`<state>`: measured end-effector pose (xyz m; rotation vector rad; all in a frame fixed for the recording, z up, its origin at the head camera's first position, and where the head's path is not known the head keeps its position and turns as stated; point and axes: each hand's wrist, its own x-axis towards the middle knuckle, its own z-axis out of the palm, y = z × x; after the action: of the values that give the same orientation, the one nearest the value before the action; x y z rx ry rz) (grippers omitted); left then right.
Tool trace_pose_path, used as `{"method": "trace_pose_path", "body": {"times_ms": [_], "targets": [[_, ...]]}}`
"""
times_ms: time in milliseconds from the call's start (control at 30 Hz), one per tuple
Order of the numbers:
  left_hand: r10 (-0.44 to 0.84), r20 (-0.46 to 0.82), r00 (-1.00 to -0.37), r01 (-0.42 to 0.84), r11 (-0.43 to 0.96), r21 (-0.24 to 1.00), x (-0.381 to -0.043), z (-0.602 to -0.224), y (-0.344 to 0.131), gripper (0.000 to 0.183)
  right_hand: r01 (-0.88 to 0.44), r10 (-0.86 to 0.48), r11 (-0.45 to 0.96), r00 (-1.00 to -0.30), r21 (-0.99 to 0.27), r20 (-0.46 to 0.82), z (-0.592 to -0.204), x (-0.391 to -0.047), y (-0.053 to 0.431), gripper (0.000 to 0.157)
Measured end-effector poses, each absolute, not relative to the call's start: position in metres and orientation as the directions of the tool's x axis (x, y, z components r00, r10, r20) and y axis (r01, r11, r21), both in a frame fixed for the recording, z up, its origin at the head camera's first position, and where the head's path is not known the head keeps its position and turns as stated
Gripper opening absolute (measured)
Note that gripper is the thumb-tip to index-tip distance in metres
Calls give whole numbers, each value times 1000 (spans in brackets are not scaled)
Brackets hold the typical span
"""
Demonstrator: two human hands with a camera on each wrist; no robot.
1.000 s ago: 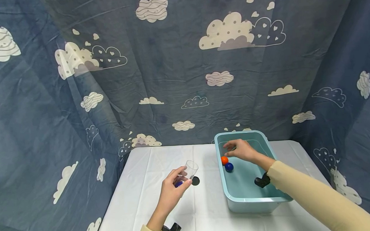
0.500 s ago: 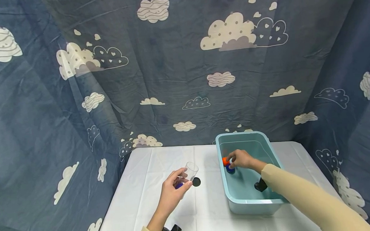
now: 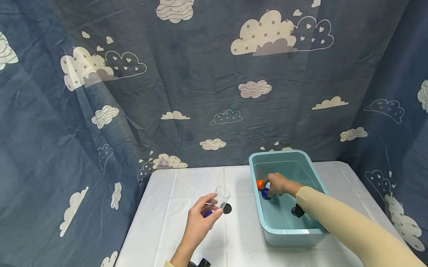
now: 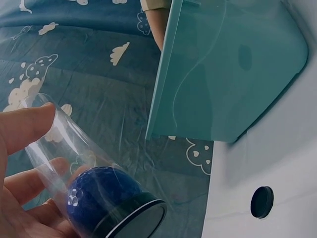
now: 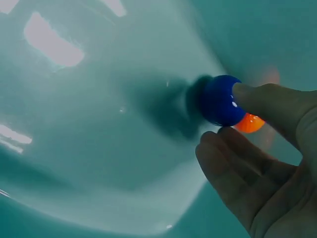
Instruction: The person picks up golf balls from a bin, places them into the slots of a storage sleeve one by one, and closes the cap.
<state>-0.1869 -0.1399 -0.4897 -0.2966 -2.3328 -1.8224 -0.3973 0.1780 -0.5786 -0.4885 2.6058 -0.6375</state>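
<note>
My left hand [image 3: 199,218] holds a clear plastic tube [image 3: 221,196] tilted above the table, thumb on one side and fingers on the other. A dimpled blue golf ball [image 4: 104,198] sits at the tube's lower end, beside a dark cap [image 4: 136,215]. Inside the teal bin, my right hand [image 3: 279,183] reaches down to a blue ball [image 5: 223,101]. The thumb lies against that ball's side and the curled fingertips [image 5: 210,141] meet its lower edge. An orange ball [image 5: 250,123] shows just behind, partly hidden by the blue one.
The teal bin [image 3: 290,232] stands on the right of a white-covered table [image 3: 180,189], its walls around my right hand. A round black cap [image 3: 227,209] lies on the table between tube and bin. A dark cloud-print curtain [image 3: 184,91] encloses the back and sides.
My right hand has come down and toward the near side inside the bin, from above the balls to the blue ball. The left hand keeps the tube almost still.
</note>
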Motion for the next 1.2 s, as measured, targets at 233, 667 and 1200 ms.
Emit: {"method": "trace_pose_path", "body": {"times_ms": [233,667,1200], "targets": [[61,250,-966,257,226,940,-186,-487,-140,49,-218,-403,876,-821,-431,-404,-577,-394,178,30],[54,247,-967,253,220,942,-183,-485,-139,49,-215,-429,859,-797,-464,-426,-583,-388,185,39],[54,247,-968,252,218,943,-184,-486,-140,48,-330,-543,770,-788,-546,-290,-537,-376,186,42]]}}
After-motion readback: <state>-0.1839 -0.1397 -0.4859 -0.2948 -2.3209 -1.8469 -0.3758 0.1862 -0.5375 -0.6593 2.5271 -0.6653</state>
